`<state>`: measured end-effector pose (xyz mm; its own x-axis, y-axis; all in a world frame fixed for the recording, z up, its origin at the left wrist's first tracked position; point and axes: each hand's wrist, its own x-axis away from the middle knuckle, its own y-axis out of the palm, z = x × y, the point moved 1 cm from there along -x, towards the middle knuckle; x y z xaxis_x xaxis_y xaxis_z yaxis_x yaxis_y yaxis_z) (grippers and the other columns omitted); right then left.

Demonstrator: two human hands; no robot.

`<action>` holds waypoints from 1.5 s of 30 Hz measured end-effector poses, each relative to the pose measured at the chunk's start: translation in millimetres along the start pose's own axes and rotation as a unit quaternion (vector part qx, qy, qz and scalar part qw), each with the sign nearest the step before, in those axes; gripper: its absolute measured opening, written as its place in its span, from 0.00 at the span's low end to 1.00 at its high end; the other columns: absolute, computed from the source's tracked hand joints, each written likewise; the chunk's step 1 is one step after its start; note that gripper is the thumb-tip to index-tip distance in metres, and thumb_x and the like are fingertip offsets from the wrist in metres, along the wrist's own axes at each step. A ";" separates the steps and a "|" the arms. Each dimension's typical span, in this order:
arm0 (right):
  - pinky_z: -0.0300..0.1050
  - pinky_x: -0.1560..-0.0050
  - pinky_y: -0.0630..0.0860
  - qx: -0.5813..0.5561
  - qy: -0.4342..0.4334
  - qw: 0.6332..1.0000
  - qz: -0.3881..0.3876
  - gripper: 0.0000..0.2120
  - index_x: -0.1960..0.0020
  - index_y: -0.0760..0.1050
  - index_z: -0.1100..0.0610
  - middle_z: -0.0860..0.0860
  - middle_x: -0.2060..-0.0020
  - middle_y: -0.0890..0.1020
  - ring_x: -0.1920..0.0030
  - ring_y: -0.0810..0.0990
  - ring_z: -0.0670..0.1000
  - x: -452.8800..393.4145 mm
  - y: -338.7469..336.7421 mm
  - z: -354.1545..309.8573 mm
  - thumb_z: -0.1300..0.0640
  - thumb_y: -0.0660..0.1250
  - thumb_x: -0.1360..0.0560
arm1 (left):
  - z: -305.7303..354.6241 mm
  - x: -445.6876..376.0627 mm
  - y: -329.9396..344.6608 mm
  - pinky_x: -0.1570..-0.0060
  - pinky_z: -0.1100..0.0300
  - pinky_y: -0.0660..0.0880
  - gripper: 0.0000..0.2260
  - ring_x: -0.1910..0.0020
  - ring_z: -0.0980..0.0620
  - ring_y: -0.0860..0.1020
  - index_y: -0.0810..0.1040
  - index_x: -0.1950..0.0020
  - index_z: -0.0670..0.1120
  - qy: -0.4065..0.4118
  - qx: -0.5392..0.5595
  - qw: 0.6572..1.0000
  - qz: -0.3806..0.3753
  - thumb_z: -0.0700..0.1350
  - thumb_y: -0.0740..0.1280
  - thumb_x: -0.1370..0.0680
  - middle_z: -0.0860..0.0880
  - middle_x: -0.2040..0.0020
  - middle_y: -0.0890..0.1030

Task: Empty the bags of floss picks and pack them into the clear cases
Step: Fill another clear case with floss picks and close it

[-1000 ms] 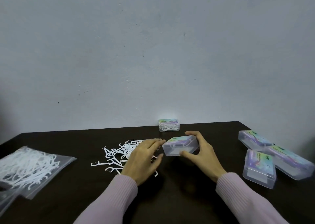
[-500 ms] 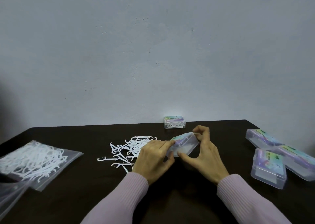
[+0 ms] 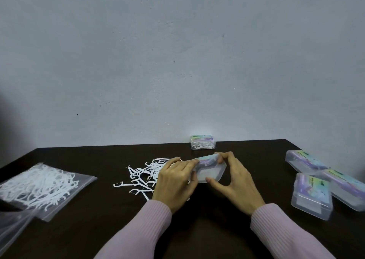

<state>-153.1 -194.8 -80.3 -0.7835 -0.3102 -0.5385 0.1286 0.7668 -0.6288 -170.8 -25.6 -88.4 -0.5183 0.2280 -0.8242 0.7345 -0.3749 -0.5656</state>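
Between the two hands, lifted just off the table [image 3: 217, 229], sits the case [image 3: 209, 169], tipped so its labelled lid faces up and toward the wall. The left hand [image 3: 174, 181] curls its fingers round the left end; the right hand [image 3: 233, 181] pinches it, thumb under the near edge and fingers over the far top corner. Both hands are clamped on it. Its long axis runs roughly left to right, rising a little toward the right.

It looks a light, thin-walled plastic box: stiff enough to hold by the ends, smooth enough to slip, and likely to flex if squeezed across the middle. The short ends and the lid's edge seem the sensible holds, thumbs at the seam to pop it open. Whether the lid has started to part, the view does not tell.

Just left of the left hand lie loose picks [image 3: 144, 175], small, springy and prone to tangle. Farther left a bag [image 3: 39, 185] holds more. One filled case [image 3: 202, 142] stands by the wall, and three empty-looking cases [image 3: 324, 181] wait at the right.
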 end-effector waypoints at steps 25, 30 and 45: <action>0.51 0.32 0.68 -0.080 0.253 0.962 -0.070 0.43 0.29 0.58 0.52 0.54 0.34 0.66 0.34 0.67 0.53 -7.9 -8.3 30.8 0.63 0.77 0.37 | -26.0 2.2 -14.2 0.44 0.54 0.73 0.22 0.54 0.51 0.81 0.79 0.43 0.44 -0.105 -0.014 0.994 -0.016 0.30 0.73 0.35 0.49 0.52 0.82; 0.47 0.30 0.62 -0.045 0.238 0.969 -0.054 0.36 0.34 0.61 0.49 0.53 0.36 0.58 0.32 0.61 0.53 -3.7 -8.7 20.4 0.55 0.77 0.35 | -38.4 6.4 -22.5 0.41 0.55 0.72 0.19 0.47 0.50 0.78 0.77 0.39 0.45 -0.147 0.019 0.988 -0.045 0.32 0.67 0.28 0.49 0.45 0.80; 0.32 0.48 0.68 0.062 -0.022 0.991 -0.121 0.18 0.43 0.63 0.48 0.45 0.45 0.65 0.45 0.68 0.41 -16.4 47.3 -31.8 0.58 0.67 0.28 | -95.8 48.6 -59.3 0.38 0.62 0.68 0.16 0.43 0.63 0.71 0.72 0.40 0.56 -0.270 0.100 0.947 -0.141 0.45 0.69 0.26 0.60 0.43 0.73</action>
<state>-153.5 -135.7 -83.4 -0.7735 -0.5023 -0.3864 0.0167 0.5933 -0.8048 -197.6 93.9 -97.5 -0.8694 -0.1287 -0.4770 0.4644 -0.5425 -0.7001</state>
